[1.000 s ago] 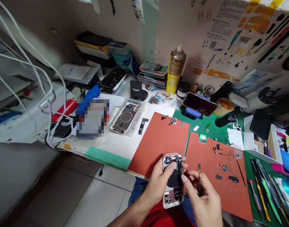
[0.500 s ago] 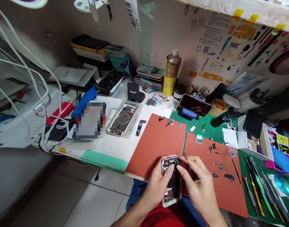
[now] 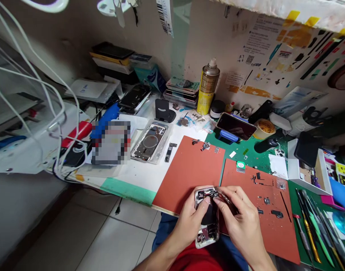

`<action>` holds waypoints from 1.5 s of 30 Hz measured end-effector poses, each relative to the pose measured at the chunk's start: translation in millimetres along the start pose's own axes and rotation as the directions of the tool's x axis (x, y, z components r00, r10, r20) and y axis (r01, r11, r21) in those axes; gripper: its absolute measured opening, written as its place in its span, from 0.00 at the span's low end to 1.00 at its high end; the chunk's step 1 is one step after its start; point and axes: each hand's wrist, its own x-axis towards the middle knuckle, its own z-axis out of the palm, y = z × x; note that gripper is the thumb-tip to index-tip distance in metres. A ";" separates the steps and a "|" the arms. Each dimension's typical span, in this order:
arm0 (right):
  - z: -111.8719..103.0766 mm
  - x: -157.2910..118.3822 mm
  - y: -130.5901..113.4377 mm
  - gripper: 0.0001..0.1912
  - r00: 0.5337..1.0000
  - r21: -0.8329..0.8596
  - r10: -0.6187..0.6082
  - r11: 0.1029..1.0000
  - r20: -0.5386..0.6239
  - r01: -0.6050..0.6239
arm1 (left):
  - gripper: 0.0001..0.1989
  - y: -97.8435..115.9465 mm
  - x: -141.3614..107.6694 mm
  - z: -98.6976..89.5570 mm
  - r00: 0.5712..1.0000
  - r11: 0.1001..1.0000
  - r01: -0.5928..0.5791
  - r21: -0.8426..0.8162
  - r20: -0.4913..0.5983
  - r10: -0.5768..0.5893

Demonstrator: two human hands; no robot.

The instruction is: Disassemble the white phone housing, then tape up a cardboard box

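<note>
An opened phone housing (image 3: 209, 226), pale-rimmed with bare parts inside, tilts upright over the table's front edge. My left hand (image 3: 191, 212) is closed around its left side, the thumb pressing near the small parts at the top. At the upper right corner of the housing, my right hand (image 3: 241, 220) is closed on a thin metal tool (image 3: 225, 198); its kind is unclear and most of it is hidden by my fingers. My right thumb and fingertips touch the housing's edge. Below the hands lies a reddish-brown mat (image 3: 189, 169).
A second reddish-brown mat (image 3: 254, 195) carries several small phone parts. Screwdrivers and tweezers (image 3: 312, 226) lie at right. A back housing in a clear tray (image 3: 150, 142), a spray can (image 3: 208, 86) and a phone on a blue stand (image 3: 237, 126) stand behind. White cables (image 3: 59, 109) hang at left.
The metal tool has swung down against the housing's upper right corner, where it stuck up before. My left hand still grips the housing. The whole view has shifted slightly.
</note>
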 end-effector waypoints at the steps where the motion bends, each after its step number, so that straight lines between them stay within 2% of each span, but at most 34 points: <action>1: -0.4 0.1 0.8 0.10 1.000 -0.001 0.005 1.000 0.002 -0.005 | 0.13 0.4 0.1 0.1 1.000 1.000 0.000 -0.009 -0.001 0.000; 7: -1.0 3.9 1.5 0.08 1.000 -0.025 0.015 1.000 0.012 -0.014 | 0.13 0.2 1.2 -0.9 1.000 0.998 0.012 -0.066 0.005 -0.011; 11: -1.6 6.6 0.4 0.07 0.999 0.023 0.024 0.999 0.041 -0.025 | 0.15 -0.4 0.3 -1.9 0.999 0.994 0.036 -0.106 0.012 -0.035; 18: 3.4 3.4 -2.6 0.15 0.958 0.212 0.227 0.942 0.174 -0.261 | 0.23 -1.4 -0.3 -6.1 0.995 0.986 0.098 -0.134 0.038 -0.093; 24: 3.0 8.1 -19.1 0.18 0.939 0.300 0.294 0.893 0.178 -0.336 | 0.30 -2.5 5.3 -8.3 0.981 0.982 0.171 -0.075 -0.078 -0.177; 27: -2.0 11.2 -25.8 0.19 0.919 0.390 0.342 0.833 0.195 -0.393 | 0.36 4.6 8.3 -5.3 0.968 0.972 0.217 -0.090 -0.105 -0.226; 30: -11.7 10.6 -25.5 0.21 0.898 0.569 0.378 0.697 0.226 -0.437 | 0.41 14.8 10.3 0.7 0.938 0.945 0.289 -0.151 -0.153 -0.311; 32: -22.7 7.8 -18.8 0.24 0.886 0.619 0.411 0.644 0.214 -0.449 | 0.44 21.1 10.9 5.2 0.912 0.923 0.330 -0.199 -0.185 -0.366; 35: -46.2 3.6 0.7 0.28 0.862 0.569 0.488 0.674 0.136 -0.471 | 0.46 27.6 10.3 9.4 0.897 0.902 0.341 -0.263 -0.196 -0.396; 39: -82.2 12.1 28.0 0.29 0.852 0.480 0.520 0.734 0.057 -0.480 | 0.39 28.7 8.2 7.2 0.918 0.905 0.305 -0.296 -0.163 -0.362; 42: -101.9 32.5 35.7 0.30 0.868 0.361 0.493 0.800 0.059 -0.479 | 0.35 25.4 6.9 3.5 0.933 0.909 0.278 -0.310 -0.140 -0.333; 45: -109.3 61.6 33.4 0.27 0.894 0.194 0.428 0.873 0.134 -0.447 | 0.34 22.2 6.7 1.8 0.940 0.910 0.271 -0.313 -0.119 -0.321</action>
